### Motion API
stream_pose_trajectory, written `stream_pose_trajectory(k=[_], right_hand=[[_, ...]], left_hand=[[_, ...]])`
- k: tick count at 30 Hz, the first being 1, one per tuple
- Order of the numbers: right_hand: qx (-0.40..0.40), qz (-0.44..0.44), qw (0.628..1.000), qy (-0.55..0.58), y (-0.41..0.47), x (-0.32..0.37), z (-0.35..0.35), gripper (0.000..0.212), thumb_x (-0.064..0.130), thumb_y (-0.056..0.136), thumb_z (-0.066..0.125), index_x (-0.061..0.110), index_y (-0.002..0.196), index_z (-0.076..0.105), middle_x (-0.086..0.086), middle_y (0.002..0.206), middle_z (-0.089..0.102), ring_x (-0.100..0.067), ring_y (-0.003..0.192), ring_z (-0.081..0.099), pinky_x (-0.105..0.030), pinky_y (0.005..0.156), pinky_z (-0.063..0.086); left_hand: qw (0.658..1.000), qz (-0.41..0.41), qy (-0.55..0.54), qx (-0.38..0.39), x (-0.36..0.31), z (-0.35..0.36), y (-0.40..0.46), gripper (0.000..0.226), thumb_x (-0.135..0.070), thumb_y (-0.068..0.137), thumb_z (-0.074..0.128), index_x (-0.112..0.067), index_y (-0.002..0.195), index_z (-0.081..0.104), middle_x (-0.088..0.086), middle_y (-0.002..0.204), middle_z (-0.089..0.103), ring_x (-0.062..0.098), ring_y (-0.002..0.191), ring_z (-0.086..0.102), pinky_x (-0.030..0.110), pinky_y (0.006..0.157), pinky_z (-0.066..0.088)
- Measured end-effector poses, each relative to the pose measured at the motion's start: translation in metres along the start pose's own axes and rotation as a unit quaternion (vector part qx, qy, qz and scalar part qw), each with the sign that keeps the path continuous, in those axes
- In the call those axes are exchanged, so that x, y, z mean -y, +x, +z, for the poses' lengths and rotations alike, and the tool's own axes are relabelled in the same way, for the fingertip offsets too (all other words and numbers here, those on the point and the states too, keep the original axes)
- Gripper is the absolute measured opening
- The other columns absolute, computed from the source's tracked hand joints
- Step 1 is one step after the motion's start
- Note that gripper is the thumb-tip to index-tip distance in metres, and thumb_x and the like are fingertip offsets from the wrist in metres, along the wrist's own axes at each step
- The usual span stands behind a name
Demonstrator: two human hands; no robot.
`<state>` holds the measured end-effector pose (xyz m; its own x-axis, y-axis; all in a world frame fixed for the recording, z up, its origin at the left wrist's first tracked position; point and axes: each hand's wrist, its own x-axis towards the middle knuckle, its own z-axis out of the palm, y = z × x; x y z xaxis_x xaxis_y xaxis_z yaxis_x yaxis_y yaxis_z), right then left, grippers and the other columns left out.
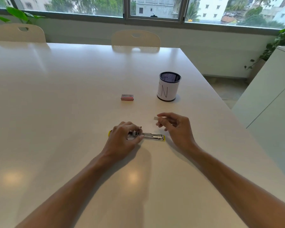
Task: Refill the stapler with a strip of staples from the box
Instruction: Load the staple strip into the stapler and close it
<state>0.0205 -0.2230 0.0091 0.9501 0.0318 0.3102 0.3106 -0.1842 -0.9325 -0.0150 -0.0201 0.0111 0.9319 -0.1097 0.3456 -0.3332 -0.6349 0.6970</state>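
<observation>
A yellow stapler lies opened flat on the white table, its metal staple channel facing up. My left hand covers its left half, fingers pinched on the mechanism at the middle. My right hand hovers just right of and behind the stapler, thumb and fingers pinching a short silver strip of staples whose end sticks out to the left. The small red staple box rests closed on the table farther back.
A mesh pen cup wrapped in paper marked "N" stands right of the box. Two pale chairs are tucked in along the far edge. The table's right edge runs diagonally past my right arm, with a white cabinet beyond.
</observation>
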Motion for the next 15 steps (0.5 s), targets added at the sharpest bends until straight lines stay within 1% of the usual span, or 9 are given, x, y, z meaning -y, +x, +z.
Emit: stream_pose_trajectory(k=[4, 8, 10, 11, 13, 15], right_hand=[[0.019, 0.020, 0.999, 0.034, -0.018, 0.006, -0.002, 0.017, 0.008, 0.085, 0.075, 0.024, 0.091, 0.077, 0.004, 0.077, 0.078, -0.006, 0.070, 0.071, -0.015, 0.065, 0.051], [0.026, 0.021, 0.999, 0.019, -0.030, 0.010, -0.004, 0.024, 0.006, 0.081, 0.079, 0.028, 0.090, 0.077, 0.008, 0.084, 0.079, -0.004, 0.073, 0.072, -0.016, 0.067, 0.054], [0.029, 0.000, 0.999, -0.021, -0.032, 0.012, -0.005, 0.021, 0.009, 0.083, 0.077, 0.029, 0.091, 0.076, 0.011, 0.086, 0.079, -0.004, 0.077, 0.072, -0.019, 0.071, 0.056], [0.035, -0.020, 0.998, -0.054, -0.032, 0.013, -0.005, 0.018, 0.012, 0.085, 0.076, 0.028, 0.093, 0.075, 0.012, 0.089, 0.078, -0.002, 0.080, 0.071, -0.019, 0.074, 0.055], [0.054, -0.067, 0.990, -0.113, -0.033, 0.013, -0.006, 0.012, 0.014, 0.087, 0.074, 0.022, 0.096, 0.076, 0.010, 0.098, 0.075, -0.001, 0.090, 0.068, -0.013, 0.080, 0.047], [0.077, -0.085, 0.984, -0.138, -0.034, 0.012, -0.004, 0.011, 0.015, 0.086, 0.075, 0.017, 0.097, 0.077, 0.005, 0.106, 0.070, -0.003, 0.098, 0.065, -0.009, 0.085, 0.041]], left_hand=[[1.000, 0.006, -0.004, 0.007, -0.002, 0.000, -0.002, 0.013, -0.019, 0.080, 0.078, -0.014, 0.092, 0.076, -0.004, 0.090, 0.071, 0.019, 0.093, 0.063, 0.044, 0.085, 0.050], [1.000, 0.018, -0.003, 0.022, -0.003, 0.002, -0.004, 0.011, -0.020, 0.080, 0.077, -0.015, 0.091, 0.076, -0.006, 0.090, 0.070, 0.018, 0.092, 0.063, 0.043, 0.084, 0.050], [0.999, 0.023, -0.003, 0.026, -0.004, 0.002, -0.005, 0.011, -0.021, 0.081, 0.076, -0.016, 0.091, 0.076, -0.006, 0.090, 0.070, 0.018, 0.092, 0.063, 0.043, 0.084, 0.050], [0.999, 0.026, -0.004, 0.027, -0.004, 0.003, -0.005, 0.011, -0.021, 0.081, 0.076, -0.016, 0.091, 0.076, -0.006, 0.090, 0.070, 0.017, 0.092, 0.063, 0.043, 0.084, 0.050], [0.999, 0.033, -0.007, 0.032, -0.005, 0.003, -0.007, 0.011, -0.021, 0.081, 0.076, -0.016, 0.091, 0.076, -0.005, 0.090, 0.070, 0.017, 0.092, 0.063, 0.044, 0.083, 0.050], [0.998, 0.043, -0.010, 0.036, -0.006, 0.003, -0.008, 0.011, -0.020, 0.081, 0.076, -0.015, 0.092, 0.076, -0.005, 0.090, 0.070, 0.017, 0.091, 0.063, 0.044, 0.082, 0.051]])
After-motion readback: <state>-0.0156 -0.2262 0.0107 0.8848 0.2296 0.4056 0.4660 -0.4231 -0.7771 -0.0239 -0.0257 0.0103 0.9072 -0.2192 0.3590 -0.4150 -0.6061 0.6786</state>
